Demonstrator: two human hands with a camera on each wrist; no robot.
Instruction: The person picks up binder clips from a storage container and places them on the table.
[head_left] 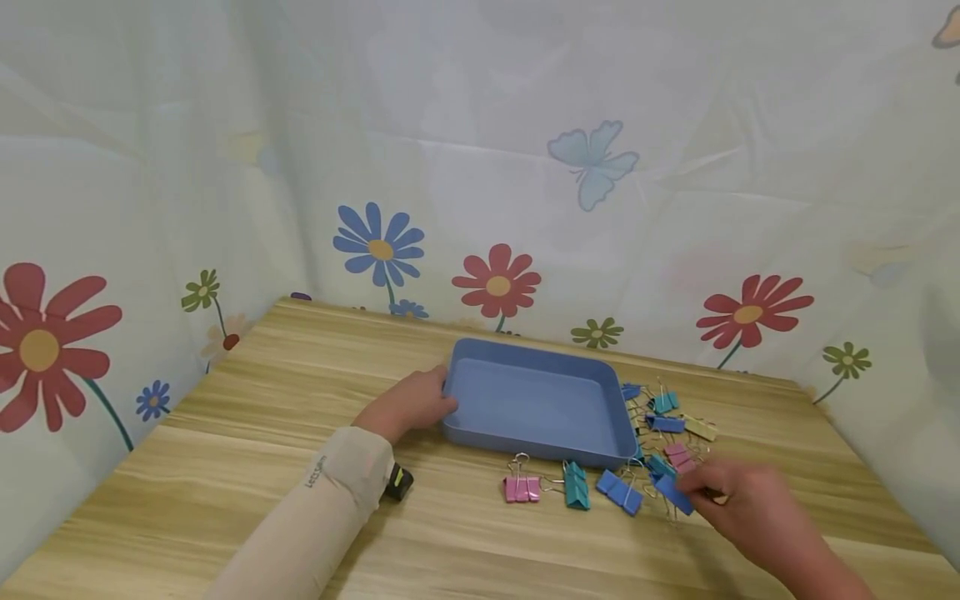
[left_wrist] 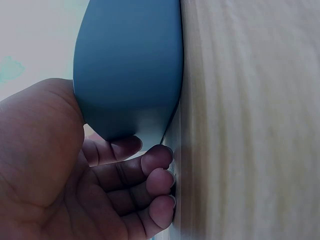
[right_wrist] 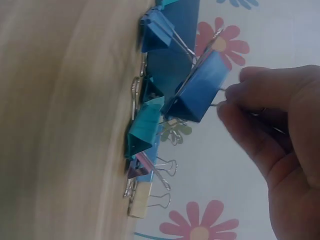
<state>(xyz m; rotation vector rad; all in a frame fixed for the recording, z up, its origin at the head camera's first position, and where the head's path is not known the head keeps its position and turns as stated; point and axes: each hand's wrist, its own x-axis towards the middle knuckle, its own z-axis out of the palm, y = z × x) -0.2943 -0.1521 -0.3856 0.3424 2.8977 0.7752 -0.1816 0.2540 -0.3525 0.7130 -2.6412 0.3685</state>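
Note:
My left hand (head_left: 412,402) holds the left end of a shallow blue tray (head_left: 540,450). In the left wrist view, its index finger touches the tray's outer wall (left_wrist: 130,65); the thumb is hidden behind the rim, and the other fingers curl beside it near the tabletop. My right hand (head_left: 750,504) pinches a blue binder clip (head_left: 673,495) by its wire handle. The right wrist view has this clip (right_wrist: 202,90) raised off the table, close over other clips. A teal clip (right_wrist: 145,127) lies beneath it.
Several binder clips lie along the tray's right side, among them a yellow clip (head_left: 701,428) and a pink clip (head_left: 680,457). In front of the tray are another pink clip (head_left: 522,489), a teal clip (head_left: 577,485) and a blue clip (head_left: 619,492). A flowered curtain (head_left: 465,167) surrounds the wooden table (head_left: 225,467).

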